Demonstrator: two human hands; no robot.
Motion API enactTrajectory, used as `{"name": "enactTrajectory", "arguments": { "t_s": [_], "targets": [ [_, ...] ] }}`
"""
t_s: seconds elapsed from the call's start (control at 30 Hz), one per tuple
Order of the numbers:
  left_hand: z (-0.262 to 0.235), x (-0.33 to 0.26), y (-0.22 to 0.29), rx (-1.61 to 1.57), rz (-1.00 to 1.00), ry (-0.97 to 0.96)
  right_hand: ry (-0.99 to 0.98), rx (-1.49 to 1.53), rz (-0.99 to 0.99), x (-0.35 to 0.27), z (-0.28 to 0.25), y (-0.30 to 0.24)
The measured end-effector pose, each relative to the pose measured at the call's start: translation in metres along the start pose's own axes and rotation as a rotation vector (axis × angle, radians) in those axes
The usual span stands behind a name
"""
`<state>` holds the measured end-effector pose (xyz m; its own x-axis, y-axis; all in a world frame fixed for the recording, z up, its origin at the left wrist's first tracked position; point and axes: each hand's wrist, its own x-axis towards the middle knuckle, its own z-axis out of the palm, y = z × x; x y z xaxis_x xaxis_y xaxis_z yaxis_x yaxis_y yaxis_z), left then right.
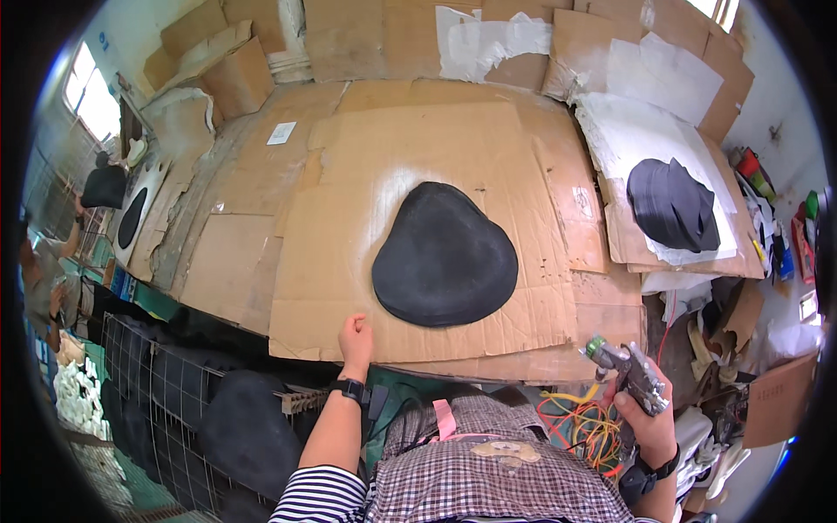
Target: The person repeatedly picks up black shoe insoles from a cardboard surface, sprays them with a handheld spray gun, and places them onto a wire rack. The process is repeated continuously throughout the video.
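Observation:
In my right hand (pixel 643 413) is a metal spray gun (pixel 629 375) with a green ring at its nozzle end, held at the right beyond the front edge of the cardboard. My left hand (pixel 355 337), its fingers curled in with nothing visible in them, is at the front edge of the cardboard sheet (pixel 340 253). Between and beyond my hands, a black pad (pixel 446 257) with three rounded lobes lies flat on that sheet. Neither hand touches the pad.
A stack of black sheet pieces (pixel 671 205) rests on white paper at the right. Orange and yellow hoses (pixel 580 427) hang coiled by my right forearm. A wire rack (pixel 166 392) with black pads stands at the lower left. Another person (pixel 48 270) handles a black pad at the far left.

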<state>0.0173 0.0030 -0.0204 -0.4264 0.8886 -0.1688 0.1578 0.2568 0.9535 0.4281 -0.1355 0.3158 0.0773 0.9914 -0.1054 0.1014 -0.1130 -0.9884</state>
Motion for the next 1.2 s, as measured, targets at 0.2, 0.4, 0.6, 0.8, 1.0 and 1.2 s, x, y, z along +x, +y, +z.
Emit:
{"name": "enactTrajectory", "arguments": {
  "t_s": [0.2,0.4,0.6,0.8,1.0,1.2],
  "targets": [
    [0.026,0.033,0.018,0.305,0.075,0.026,-0.052,0.009,0.039,0.011,0.001,-0.010],
    [0.055,0.041,0.042,0.472,0.063,-0.014,-0.147,-0.196,0.159,-0.014,-0.028,0.005],
    [0.065,0.049,0.037,0.664,0.012,0.039,-0.083,0.003,-0.008,0.015,-0.005,-0.001],
    [0.074,0.040,0.063,0.767,0.007,0.040,-0.052,-0.042,0.060,-0.007,-0.021,0.008],
    [0.080,0.039,0.063,0.771,0.072,0.070,-0.106,0.005,0.142,-0.026,-0.041,0.012],
    [0.087,0.050,0.057,0.500,-0.001,0.094,0.123,-0.004,0.124,-0.026,-0.041,0.009]
  ]
}}
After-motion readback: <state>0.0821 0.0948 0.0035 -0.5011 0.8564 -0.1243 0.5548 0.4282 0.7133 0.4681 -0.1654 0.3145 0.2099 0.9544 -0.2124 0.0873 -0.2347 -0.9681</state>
